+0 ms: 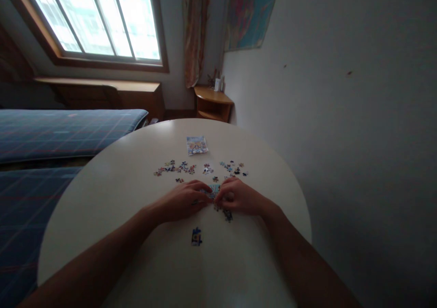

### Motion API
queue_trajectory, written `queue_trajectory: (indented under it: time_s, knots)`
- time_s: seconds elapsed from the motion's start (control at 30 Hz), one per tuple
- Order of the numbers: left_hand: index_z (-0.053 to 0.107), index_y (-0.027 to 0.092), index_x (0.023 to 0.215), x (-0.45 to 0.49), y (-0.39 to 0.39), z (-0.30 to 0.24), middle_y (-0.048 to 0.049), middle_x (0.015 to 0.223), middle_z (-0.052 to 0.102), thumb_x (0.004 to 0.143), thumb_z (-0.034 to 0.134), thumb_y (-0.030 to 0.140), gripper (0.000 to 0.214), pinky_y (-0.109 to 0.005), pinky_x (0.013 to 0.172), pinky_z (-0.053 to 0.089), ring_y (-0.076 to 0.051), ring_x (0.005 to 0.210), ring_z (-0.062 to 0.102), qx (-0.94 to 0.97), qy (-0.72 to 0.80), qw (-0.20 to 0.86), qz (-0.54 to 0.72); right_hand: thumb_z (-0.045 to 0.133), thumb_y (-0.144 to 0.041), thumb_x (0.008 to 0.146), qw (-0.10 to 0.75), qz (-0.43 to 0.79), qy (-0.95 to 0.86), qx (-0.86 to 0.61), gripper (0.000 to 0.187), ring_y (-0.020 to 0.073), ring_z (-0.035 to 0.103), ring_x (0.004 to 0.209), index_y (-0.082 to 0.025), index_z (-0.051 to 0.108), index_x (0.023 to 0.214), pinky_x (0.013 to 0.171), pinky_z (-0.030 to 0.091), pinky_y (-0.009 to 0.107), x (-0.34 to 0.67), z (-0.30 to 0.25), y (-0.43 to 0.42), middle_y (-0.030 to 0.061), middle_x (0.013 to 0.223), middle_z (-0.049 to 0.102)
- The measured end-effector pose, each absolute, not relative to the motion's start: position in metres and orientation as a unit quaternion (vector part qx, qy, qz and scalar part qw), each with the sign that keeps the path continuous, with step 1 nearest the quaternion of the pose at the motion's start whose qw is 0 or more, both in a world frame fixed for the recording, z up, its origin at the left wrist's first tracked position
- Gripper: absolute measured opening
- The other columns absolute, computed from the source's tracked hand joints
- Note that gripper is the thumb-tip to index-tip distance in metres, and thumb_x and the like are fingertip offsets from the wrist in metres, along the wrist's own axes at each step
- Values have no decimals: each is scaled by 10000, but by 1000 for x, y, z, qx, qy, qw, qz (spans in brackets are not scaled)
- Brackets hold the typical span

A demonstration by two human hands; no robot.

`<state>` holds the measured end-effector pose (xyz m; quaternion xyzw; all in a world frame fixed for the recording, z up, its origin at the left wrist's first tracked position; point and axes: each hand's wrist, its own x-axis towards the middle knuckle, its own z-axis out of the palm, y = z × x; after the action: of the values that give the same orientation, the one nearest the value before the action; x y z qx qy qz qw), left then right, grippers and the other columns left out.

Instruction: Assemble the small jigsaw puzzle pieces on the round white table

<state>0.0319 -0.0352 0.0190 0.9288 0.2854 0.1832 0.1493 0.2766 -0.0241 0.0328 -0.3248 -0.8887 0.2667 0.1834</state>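
My left hand (184, 201) and my right hand (239, 196) meet at the middle of a round white table (112, 199). Both have their fingers curled and pressed onto a small joined patch of jigsaw pieces (214, 190) between them. A short strip of joined pieces (227, 214) lies just under my right hand. One small joined bit (196, 236) lies alone nearer to me. Loose pieces (175, 167) are scattered in a row beyond the hands, with another cluster (234, 167) to the right. A small picture card (197, 145) lies farther back.
A white wall (341, 117) runs close along the table's right side. A bed with a blue plaid cover (51, 135) stands to the left. Behind are a window (99, 21), a wooden ledge (102, 87) and a corner shelf (213, 102).
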Motion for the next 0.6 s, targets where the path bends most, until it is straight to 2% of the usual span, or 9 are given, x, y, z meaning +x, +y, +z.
queue_trajectory:
  time_s: [0.2,0.4,0.6]
  knots:
    - [721,306,1109,32,-34,17,-37,1227,658,957,559,262,226,-367,974,476,-202,1088,621,927,283,155,188,723,-237,800,179,241,-895,-330,40,164,633,886,-237,742,836,1003,343,359,276,35,-25,-16,772,714]
    - [715,320,1095,33,-35,17,-17,1272,640,933,585,228,227,-390,987,474,-210,1140,602,928,288,148,182,814,-328,722,152,209,-898,-355,162,215,573,1058,-239,741,835,1023,315,390,281,37,-27,25,969,688]
    - [698,289,1106,34,-34,20,6,1249,677,897,603,182,254,-379,1023,465,-203,1186,567,942,243,142,184,803,-309,737,141,206,-899,-360,97,216,553,1063,-251,755,798,1023,301,397,280,37,-29,21,960,672]
